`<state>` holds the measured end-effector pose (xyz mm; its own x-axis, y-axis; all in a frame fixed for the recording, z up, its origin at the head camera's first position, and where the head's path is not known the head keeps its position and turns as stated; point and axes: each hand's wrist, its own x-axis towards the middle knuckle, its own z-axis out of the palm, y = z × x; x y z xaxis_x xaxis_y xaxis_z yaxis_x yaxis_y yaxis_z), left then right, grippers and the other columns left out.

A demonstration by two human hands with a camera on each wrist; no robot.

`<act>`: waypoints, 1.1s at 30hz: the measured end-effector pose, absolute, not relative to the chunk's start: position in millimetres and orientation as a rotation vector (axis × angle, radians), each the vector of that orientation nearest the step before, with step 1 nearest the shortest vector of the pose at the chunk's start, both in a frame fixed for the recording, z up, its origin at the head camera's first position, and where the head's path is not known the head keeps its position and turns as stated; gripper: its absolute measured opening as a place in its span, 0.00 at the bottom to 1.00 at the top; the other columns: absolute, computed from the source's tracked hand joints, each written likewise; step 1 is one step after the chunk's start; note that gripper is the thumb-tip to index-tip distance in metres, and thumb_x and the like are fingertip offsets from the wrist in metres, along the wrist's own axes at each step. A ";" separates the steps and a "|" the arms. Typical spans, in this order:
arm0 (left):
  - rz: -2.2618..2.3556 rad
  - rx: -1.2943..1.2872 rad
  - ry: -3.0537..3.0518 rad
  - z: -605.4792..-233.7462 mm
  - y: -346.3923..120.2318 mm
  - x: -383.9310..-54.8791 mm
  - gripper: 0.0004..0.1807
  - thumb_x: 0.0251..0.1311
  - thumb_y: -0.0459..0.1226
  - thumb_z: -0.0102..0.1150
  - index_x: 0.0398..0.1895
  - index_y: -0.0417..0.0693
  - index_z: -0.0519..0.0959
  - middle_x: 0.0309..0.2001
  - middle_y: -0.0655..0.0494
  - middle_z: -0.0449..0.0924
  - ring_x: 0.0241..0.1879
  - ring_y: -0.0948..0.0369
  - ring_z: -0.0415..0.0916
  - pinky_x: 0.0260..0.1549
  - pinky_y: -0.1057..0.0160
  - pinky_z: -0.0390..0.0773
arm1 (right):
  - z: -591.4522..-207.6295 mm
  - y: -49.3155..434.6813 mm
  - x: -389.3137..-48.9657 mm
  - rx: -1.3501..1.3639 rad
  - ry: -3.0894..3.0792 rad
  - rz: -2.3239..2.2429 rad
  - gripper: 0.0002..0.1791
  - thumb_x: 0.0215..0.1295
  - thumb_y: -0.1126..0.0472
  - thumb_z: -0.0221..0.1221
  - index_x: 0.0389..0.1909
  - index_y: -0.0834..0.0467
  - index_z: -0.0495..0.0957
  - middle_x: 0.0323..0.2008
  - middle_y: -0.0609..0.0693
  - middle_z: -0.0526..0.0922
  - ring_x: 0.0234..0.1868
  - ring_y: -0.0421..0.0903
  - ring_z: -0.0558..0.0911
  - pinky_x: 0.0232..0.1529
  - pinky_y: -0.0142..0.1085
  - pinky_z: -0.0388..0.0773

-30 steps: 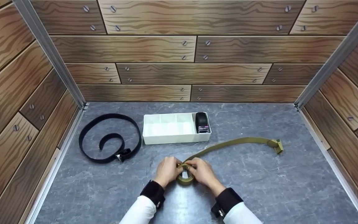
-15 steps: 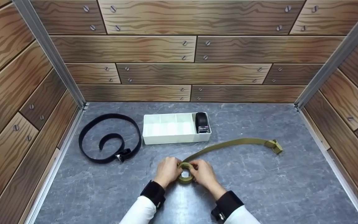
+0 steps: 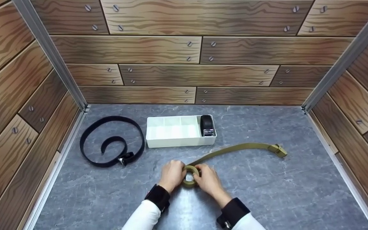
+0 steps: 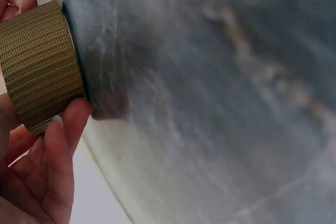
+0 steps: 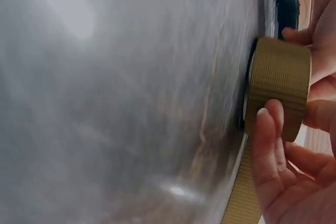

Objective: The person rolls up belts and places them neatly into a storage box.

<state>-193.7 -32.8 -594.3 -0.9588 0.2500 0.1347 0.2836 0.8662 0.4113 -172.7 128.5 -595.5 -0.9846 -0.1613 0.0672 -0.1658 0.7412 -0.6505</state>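
Observation:
An olive webbing belt (image 3: 241, 147) lies partly rolled on the grey table, its coil (image 3: 189, 184) standing on edge between both hands. From the coil a loose tail runs right to an olive buckle (image 3: 279, 150). My left hand (image 3: 172, 174) grips the coil's left side, near where the tail leaves it. On the opposite side, my right hand (image 3: 209, 179) pinches the coil between thumb and fingers. The left wrist view shows ribbed webbing on the coil (image 4: 44, 64) with fingertips at its lower edge. In the right wrist view, fingers press the coil (image 5: 278, 80).
Behind the hands is a white divided tray (image 3: 179, 142) with a black rolled belt (image 3: 206, 124) in its rightmost compartment. A black belt (image 3: 113, 118) lies in a loose spiral to the left. Wood-patterned walls (image 3: 196, 75) enclose the table on three sides.
The buckle end has slid slightly left and turned as the tail drew in toward the coil. My right hand's fingers have shifted from the coil's top to its right side.

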 end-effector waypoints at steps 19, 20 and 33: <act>-0.502 -0.472 -2.887 -595.0 -31.6 -195.0 0.11 0.45 0.37 0.69 0.14 0.49 0.76 0.18 0.54 0.78 0.19 0.54 0.76 0.17 0.57 0.74 | -592.2 128.9 -174.3 0.320 -2.936 1.089 0.14 0.60 0.65 0.65 0.47 0.65 0.82 0.42 0.57 0.84 0.44 0.55 0.82 0.46 0.49 0.78; -0.507 -0.473 -2.900 -594.4 -31.7 -194.8 0.10 0.45 0.37 0.69 0.15 0.49 0.77 0.19 0.54 0.78 0.19 0.53 0.77 0.17 0.56 0.74 | -591.2 129.3 -174.0 0.304 -2.952 1.122 0.14 0.61 0.65 0.65 0.47 0.64 0.82 0.42 0.57 0.84 0.44 0.54 0.82 0.46 0.48 0.78; -0.466 -0.466 -2.935 -592.7 -29.3 -193.9 0.10 0.47 0.37 0.66 0.14 0.48 0.76 0.20 0.51 0.79 0.20 0.51 0.78 0.17 0.54 0.75 | -591.1 129.7 -175.9 0.333 -2.911 1.051 0.14 0.62 0.65 0.63 0.48 0.62 0.83 0.44 0.56 0.84 0.46 0.56 0.82 0.48 0.49 0.77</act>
<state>-193.9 -29.3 -592.7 -0.9434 0.2801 0.1777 0.3214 0.9046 0.2802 -175.9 129.7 -591.1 -0.9767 -0.1906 0.0989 -0.2098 0.7490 -0.6285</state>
